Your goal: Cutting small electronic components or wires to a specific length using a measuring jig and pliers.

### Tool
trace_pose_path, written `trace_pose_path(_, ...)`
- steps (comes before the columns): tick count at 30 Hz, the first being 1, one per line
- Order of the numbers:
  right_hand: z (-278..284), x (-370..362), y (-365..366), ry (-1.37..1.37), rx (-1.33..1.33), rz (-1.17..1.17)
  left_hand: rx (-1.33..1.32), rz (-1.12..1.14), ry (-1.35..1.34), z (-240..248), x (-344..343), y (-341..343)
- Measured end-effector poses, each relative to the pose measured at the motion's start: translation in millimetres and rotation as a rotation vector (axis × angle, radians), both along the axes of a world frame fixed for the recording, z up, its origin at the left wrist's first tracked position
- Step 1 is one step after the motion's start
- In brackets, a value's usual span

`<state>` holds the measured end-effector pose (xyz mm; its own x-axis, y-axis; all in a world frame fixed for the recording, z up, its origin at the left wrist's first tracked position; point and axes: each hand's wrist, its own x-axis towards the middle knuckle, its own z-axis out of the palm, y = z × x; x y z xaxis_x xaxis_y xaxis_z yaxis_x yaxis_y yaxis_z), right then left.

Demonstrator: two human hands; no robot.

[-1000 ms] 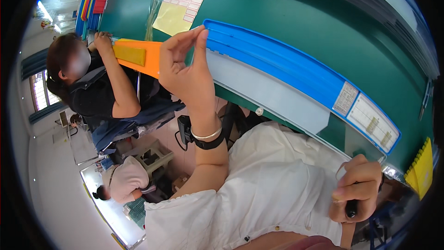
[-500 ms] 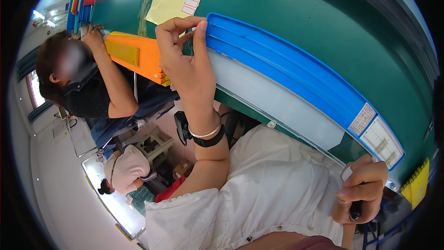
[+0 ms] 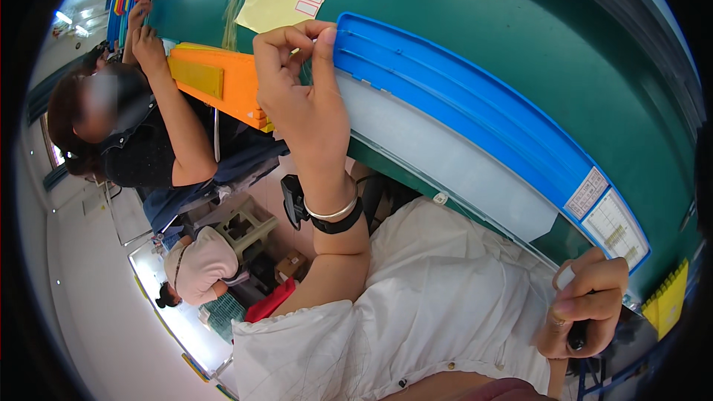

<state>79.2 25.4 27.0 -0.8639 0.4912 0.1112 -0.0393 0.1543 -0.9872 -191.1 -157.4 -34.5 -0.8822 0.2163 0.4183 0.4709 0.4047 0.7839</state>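
My left hand [image 3: 308,96] is raised at the near left end of a long blue plastic strip-shaped tray [image 3: 453,104]. Its thumb and index finger pinch together at the tray's corner; what they hold, perhaps something thin and pale, is too small to make out. A translucent grey-white sheet [image 3: 445,156] lies along the tray's near side. Down at the right, by my white garment, my right hand [image 3: 594,301] is closed with fingers curled round a small black object [image 3: 577,340], mostly hidden. A white band [image 3: 565,278] sits on one of its fingers.
The green tabletop [image 3: 475,7] carries a yellow sheet of labels [image 3: 278,0] and stacked orange trays [image 3: 223,85]. A co-worker [image 3: 148,134] sits at the left; another person [image 3: 200,267] is farther back. A yellow ridged piece [image 3: 666,301] is at the right edge.
Both my hands stay nearly in place; the right has shifted slightly right, fingers still curled. The co-worker's head has lowered and another hand shows raised there.
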Motion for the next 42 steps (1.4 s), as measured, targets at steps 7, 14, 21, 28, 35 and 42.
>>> trace_pose_path(7,0.2,-2.5,2.7,-0.011,-0.006,0.029,0.016,0.004,-0.024,-0.8,0.2,-1.1)
trace_pose_path(14,3.9,-1.7,6.8,-0.051,-0.042,0.097,0.045,-0.002,-0.024,-2.5,-1.3,-3.3)
trace_pose_path(21,4.9,-3.8,7.3,-0.056,-0.044,0.106,0.032,0.009,-0.033,-3.1,-2.9,-3.4)
trace_pose_path(28,0.5,-5.4,-1.6,-0.034,-0.009,0.008,0.024,-0.001,-0.018,-3.6,-2.8,-1.9)
trace_pose_path(35,-1.6,-5.3,5.3,0.011,0.027,0.072,0.008,0.018,-0.019,-1.6,-1.3,-1.7)
trace_pose_path(42,1.9,-2.9,11.7,-0.008,-0.022,0.138,0.003,0.029,-0.015,-0.7,0.0,0.2)
